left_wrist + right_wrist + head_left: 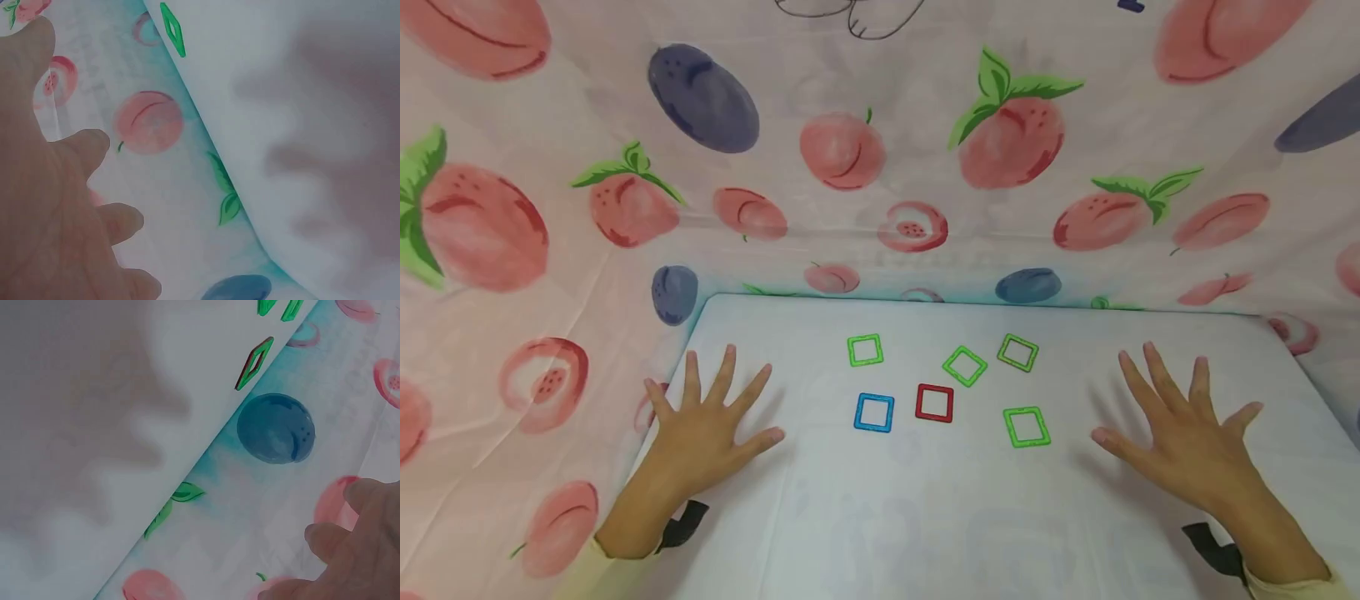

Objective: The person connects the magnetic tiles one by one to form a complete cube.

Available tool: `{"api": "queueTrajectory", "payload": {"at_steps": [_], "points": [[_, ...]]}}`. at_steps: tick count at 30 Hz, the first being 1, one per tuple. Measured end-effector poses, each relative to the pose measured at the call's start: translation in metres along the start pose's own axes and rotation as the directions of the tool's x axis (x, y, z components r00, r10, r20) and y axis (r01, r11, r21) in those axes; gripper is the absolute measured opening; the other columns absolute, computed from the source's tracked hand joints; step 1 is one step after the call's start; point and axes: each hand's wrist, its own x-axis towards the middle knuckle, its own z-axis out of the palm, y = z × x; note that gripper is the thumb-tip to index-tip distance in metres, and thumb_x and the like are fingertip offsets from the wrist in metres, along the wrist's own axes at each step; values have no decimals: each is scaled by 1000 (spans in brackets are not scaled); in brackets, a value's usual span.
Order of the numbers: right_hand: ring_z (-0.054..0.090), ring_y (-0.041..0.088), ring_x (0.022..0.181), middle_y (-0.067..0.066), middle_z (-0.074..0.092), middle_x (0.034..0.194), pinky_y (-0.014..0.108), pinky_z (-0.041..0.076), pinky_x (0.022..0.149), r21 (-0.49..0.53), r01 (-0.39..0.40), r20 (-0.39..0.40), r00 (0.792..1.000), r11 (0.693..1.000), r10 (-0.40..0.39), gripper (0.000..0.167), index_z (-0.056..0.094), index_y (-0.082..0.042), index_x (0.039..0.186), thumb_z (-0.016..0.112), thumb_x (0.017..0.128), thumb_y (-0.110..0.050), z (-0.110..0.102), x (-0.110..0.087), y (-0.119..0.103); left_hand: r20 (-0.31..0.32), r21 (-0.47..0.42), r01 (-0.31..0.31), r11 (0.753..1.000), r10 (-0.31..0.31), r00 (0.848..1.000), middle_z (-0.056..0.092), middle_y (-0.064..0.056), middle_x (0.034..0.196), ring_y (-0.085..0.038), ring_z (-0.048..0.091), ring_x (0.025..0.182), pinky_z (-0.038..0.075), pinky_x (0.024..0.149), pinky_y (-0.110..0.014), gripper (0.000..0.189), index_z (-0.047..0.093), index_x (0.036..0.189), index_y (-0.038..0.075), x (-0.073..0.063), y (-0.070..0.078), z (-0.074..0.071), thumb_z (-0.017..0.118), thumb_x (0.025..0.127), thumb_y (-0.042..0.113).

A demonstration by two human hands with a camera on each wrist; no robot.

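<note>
Both hands hover over the white tabletop (880,517) with fingers spread, holding nothing. My left hand (700,437) is at the left side, and my right hand (1195,446) at the right. Between them lie several square plastic frames. A blue square frame (858,412) is nearest the left hand, with a red square frame (919,403) beside it. Behind the blue one lies a green square frame (852,352). A tilted green frame (953,376) and another green frame (1009,364) with a reddish edge sit right of centre. The green frame (1045,429) at front right is nearest the right hand.
A fruit-print cloth (917,158) hangs behind the table and continues along the left side. The table's back edge (1000,304) meets this cloth. Dark bands (685,525) sit at both wrists, and shadows of the hands fall on the tabletop.
</note>
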Motion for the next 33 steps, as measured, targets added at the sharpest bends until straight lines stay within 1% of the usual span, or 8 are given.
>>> {"api": "queueTrajectory", "payload": {"at_steps": [6, 9, 11, 15, 19, 22, 26, 33], "points": [[5, 66, 146, 19, 5, 171, 94, 7, 92, 47, 5, 65, 998, 999, -8, 110, 2, -26, 165, 61, 87, -75, 1, -1, -1, 28, -38, -8, 999, 9, 1000, 11, -15, 172, -63, -2, 150, -9, 100, -91, 86, 26, 162, 37, 1, 4, 15, 43, 90, 83], [26, 59, 145, 23, 25, 166, 86, 24, 99, 85, 22, 94, 995, 996, -30, 104, 7, -26, 166, 59, 90, -74, 3, -1, -5, 16, -57, -37, 998, 38, 999, 20, -13, 171, -61, 10, 151, 0, 105, -89, 81, 30, 161, 36, 2, 14, 23, 43, 93, 79], [43, 55, 137, 24, 43, 157, 78, 39, 96, 101, 34, 92, 995, 994, -44, 99, 18, -25, 165, 60, 90, -73, 5, 0, -9, -19, -66, -74, 995, 72, 997, 30, -12, 167, -57, 21, 150, 11, 109, -85, 77, 34, 160, 33, 4, 25, 25, 47, 96, 74], [66, 46, 112, 22, 69, 128, 63, 55, 77, 143, 47, 79, 995, 989, -58, 87, 43, -17, 156, 61, 91, -70, 12, 6, -21, -127, -109, -152, 982, 138, 982, 56, -10, 151, -40, 51, 140, 40, 110, -67, 66, 47, 154, 25, 10, 53, 21, 60, 98, 57], [71, 29, 97, 7, 76, 106, 52, 57, 74, 245, 53, 90, 993, 968, -77, 72, 58, -13, 145, 66, 93, -62, 21, 13, -33, -161, -231, -169, 958, 133, 978, 73, -1, 121, -18, 70, 106, 59, 87, -39, 55, 57, 147, 23, 17, 86, 19, 66, 98, 47], [71, 17, 89, 0, 75, 99, 43, 56, 74, 328, 76, 80, 991, 942, -108, 61, 64, -11, 138, 69, 94, -53, 28, 16, -39, -119, -370, -174, 913, 139, 983, 74, 6, 102, -7, 64, 81, 54, 70, -26, 49, 62, 143, 19, 24, 111, 22, 66, 100, 41], [68, 10, 81, -3, 72, 92, 34, 53, 70, 391, 74, 78, 991, 918, -113, 51, 69, -10, 130, 72, 94, -47, 34, 23, -42, -33, -558, -165, 813, 176, 984, 70, 9, 88, -1, 56, 67, 47, 62, -21, 47, 63, 141, 12, 34, 142, 38, 65, 101, 38], [59, 15, 82, -1, 66, 90, 31, 46, 69, 480, -49, 214, 975, 876, -63, 53, 68, -11, 126, 72, 92, -51, 42, 40, -40, 107, -738, -30, 674, 160, 981, 64, 7, 70, -5, 60, 52, 46, 54, -23, 62, 47, 150, 2, 47, 179, 63, 65, 101, 35]]}}
